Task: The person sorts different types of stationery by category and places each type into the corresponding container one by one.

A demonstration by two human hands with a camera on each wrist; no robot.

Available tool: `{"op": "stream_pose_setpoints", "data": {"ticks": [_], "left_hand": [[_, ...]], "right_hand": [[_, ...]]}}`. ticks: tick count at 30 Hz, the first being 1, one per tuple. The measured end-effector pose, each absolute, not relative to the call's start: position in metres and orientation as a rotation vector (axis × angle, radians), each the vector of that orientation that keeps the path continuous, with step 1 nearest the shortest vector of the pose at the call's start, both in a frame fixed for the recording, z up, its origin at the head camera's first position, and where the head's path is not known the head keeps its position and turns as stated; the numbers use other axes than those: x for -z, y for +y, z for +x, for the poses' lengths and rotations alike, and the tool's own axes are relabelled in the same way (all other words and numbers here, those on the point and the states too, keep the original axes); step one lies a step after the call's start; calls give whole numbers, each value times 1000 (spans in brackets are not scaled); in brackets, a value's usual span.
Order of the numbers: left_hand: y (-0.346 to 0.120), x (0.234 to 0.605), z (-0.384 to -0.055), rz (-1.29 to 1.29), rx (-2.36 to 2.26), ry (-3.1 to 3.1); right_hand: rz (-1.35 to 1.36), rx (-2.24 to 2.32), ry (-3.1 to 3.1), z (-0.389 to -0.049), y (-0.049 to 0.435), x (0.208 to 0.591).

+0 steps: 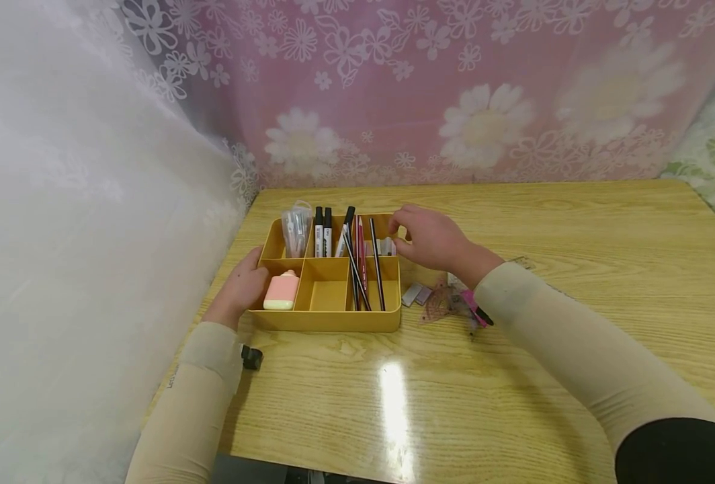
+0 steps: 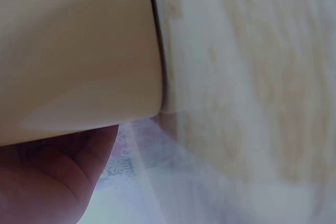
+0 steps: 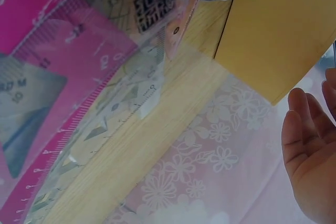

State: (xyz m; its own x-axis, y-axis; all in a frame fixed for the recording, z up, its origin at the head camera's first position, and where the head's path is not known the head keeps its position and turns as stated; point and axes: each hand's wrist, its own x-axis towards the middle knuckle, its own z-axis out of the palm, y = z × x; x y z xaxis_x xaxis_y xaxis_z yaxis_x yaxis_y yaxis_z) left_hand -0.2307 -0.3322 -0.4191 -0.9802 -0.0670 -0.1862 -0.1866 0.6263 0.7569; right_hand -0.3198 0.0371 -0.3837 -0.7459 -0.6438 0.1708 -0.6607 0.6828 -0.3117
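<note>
A yellow divided desk organizer (image 1: 327,321) stands on the wooden table. My left hand (image 1: 239,286) grips its left side; in the left wrist view that hand (image 2: 50,177) lies against the organizer's wall (image 2: 79,77). Over the back right corner is my right hand (image 1: 433,235), its fingers loosely bent, close to small whitish pieces (image 1: 386,247) in the back right compartment. Black-capped markers (image 1: 323,232), several pencils (image 1: 379,275), a clear pouch (image 1: 297,232) and a pink-and-cream bottle (image 1: 281,292) sit in the compartments. In the right wrist view no object shows in my right hand (image 3: 312,156).
Right of the organizer lie two small pale blocks (image 1: 414,294) and clear rulers with a protractor (image 1: 439,306), partly under my right forearm. A pink set square (image 3: 94,61) looms near in the right wrist view. A flowered pink curtain (image 1: 394,101) hangs behind the table.
</note>
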Motion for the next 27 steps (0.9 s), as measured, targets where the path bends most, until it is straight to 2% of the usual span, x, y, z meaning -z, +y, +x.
{"op": "stream_pose_setpoints", "data": {"ticks": [27], "left_hand": [[-333,420,-231,-212,-1294,2698]], "right_hand": [[1081,-464,-3142,-306,45,406]]}}
